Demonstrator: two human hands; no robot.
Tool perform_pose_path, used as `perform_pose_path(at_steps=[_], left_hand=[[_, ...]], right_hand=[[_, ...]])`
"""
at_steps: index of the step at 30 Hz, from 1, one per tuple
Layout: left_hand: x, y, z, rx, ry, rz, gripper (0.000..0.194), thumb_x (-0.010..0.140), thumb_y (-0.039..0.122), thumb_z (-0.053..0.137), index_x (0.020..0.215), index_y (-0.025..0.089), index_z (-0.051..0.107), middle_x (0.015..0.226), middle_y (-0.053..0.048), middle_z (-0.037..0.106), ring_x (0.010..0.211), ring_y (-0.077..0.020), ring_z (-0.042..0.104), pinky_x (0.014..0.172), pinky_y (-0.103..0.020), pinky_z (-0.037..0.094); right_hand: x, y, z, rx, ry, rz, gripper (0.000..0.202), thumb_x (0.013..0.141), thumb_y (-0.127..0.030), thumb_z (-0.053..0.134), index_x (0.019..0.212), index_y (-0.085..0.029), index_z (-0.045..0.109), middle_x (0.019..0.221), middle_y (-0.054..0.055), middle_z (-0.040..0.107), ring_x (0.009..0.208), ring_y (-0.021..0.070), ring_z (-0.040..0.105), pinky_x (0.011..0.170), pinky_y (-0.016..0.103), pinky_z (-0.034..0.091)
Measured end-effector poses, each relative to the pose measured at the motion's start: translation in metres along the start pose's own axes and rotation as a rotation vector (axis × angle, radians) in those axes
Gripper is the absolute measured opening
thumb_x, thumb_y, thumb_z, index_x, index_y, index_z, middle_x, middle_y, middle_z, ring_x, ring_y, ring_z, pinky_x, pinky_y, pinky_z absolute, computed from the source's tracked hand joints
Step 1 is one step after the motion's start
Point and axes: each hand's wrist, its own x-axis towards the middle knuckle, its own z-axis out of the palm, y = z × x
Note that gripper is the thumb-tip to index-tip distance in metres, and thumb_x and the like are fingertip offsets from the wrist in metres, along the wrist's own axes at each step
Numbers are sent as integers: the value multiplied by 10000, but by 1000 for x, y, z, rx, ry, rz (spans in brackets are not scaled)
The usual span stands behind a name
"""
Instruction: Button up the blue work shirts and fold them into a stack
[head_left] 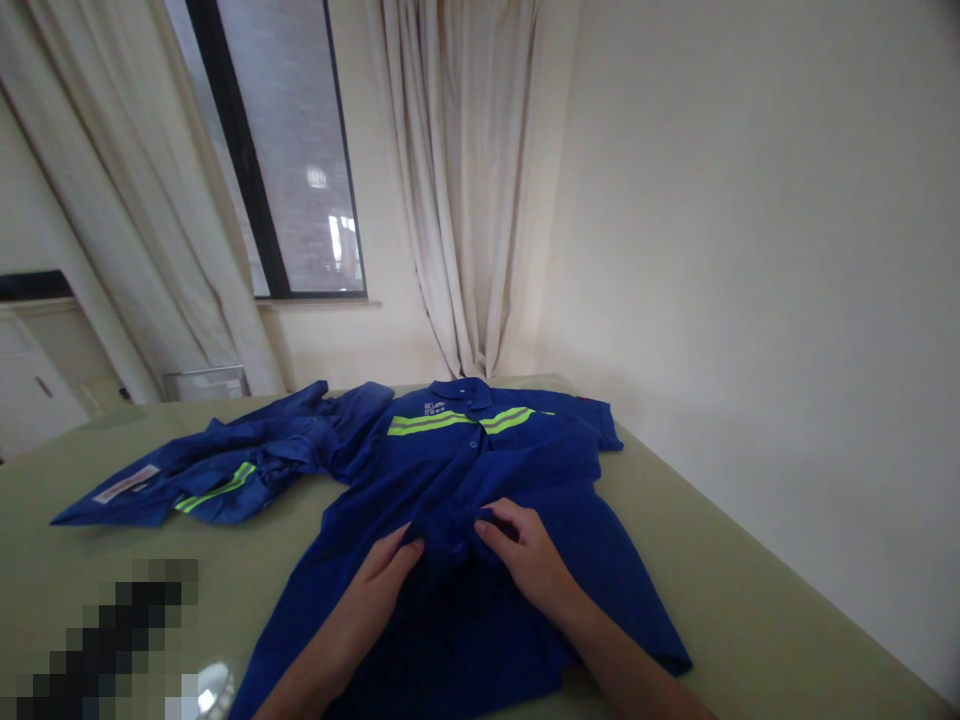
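Observation:
A blue short-sleeved work shirt with a yellow-green and grey reflective band lies front up, its collar toward the far edge of the table. My left hand pinches the front of the shirt between thumb and fingers. A short way to the right, my right hand grips the cloth too, thumb on top and fingers folded behind. Between both hands the fabric is lifted a little and creased along the button front. A button shows on the chest above the hands; the cloth directly beneath them is dark and hard to make out.
Left of the shirt lies another crumpled blue garment with a reflective strip and a pale label. The greenish table borders a white wall on the right. Curtains and a window stand behind. A blurred dark patch covers the lower left.

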Motion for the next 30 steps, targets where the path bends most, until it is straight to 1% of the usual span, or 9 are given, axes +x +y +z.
perform_pose_path(at_steps=[2, 5, 7, 10, 13, 17, 20, 25, 30], left_hand=[[0, 4, 2, -36, -43, 37, 428, 859, 554, 634, 1126, 241, 754, 1172, -59, 756, 1147, -291, 646, 996, -389, 505], [3, 9, 8, -47, -209, 110, 367, 838, 530, 694, 1014, 218, 773, 969, -35, 766, 960, -250, 665, 878, -343, 520], [4, 12, 11, -90, -279, 142, 322, 847, 500, 704, 956, 202, 753, 897, -24, 739, 879, -214, 648, 801, -300, 503], [3, 15, 13, -122, -254, 177, 301, 869, 491, 689, 903, 194, 722, 853, -13, 700, 825, -182, 616, 740, -264, 469], [0, 17, 14, -63, -227, 199, 296, 889, 489, 666, 897, 200, 726, 832, -6, 682, 792, -170, 595, 721, -260, 453], [-1, 16, 15, -7, -172, 212, 246, 846, 449, 721, 884, 206, 734, 799, 0, 683, 788, -175, 600, 728, -264, 447], [2, 11, 17, -78, -175, 170, 285, 785, 466, 780, 863, 195, 735, 757, 5, 675, 740, -163, 592, 691, -258, 438], [9, -6, 26, -312, -226, 7, 450, 645, 569, 861, 802, 178, 703, 701, 16, 663, 653, -135, 581, 637, -244, 429], [12, -17, 31, -479, -303, -115, 489, 579, 547, 915, 813, 180, 691, 734, 9, 699, 657, -129, 618, 664, -242, 454]], right_hand=[[-3, -6, 2, -38, 8, -27, 214, 920, -369, 650, 870, -183, 744, 843, 29, 706, 796, 186, 626, 727, 275, 454], [-8, -13, 4, -48, 5, -49, 187, 932, -362, 653, 919, -208, 757, 851, 26, 736, 803, 194, 656, 732, 276, 477], [-9, -15, 5, -71, -19, -89, 174, 944, -342, 641, 928, -225, 769, 879, 25, 751, 839, 201, 671, 758, 279, 488], [-10, -15, 5, -92, -59, -124, 144, 943, -298, 642, 938, -232, 770, 898, 21, 748, 847, 194, 671, 756, 270, 489], [-11, -12, 6, -82, -79, -117, 109, 923, -262, 657, 924, -219, 757, 853, 11, 723, 789, 175, 651, 696, 254, 468], [-12, -10, 7, -52, -97, -108, 101, 910, -244, 659, 910, -209, 754, 838, 9, 721, 781, 171, 649, 698, 255, 471], [-13, -10, 7, -59, -81, -140, 92, 900, -229, 661, 901, -207, 750, 841, 13, 728, 791, 174, 665, 719, 260, 486], [-16, -10, 6, -106, -85, -251, 140, 933, -200, 609, 917, -224, 746, 884, 28, 741, 831, 181, 684, 780, 279, 517], [-18, -11, 4, -135, -111, -340, 190, 977, -211, 576, 947, -237, 761, 899, 39, 740, 855, 183, 694, 807, 287, 535]])
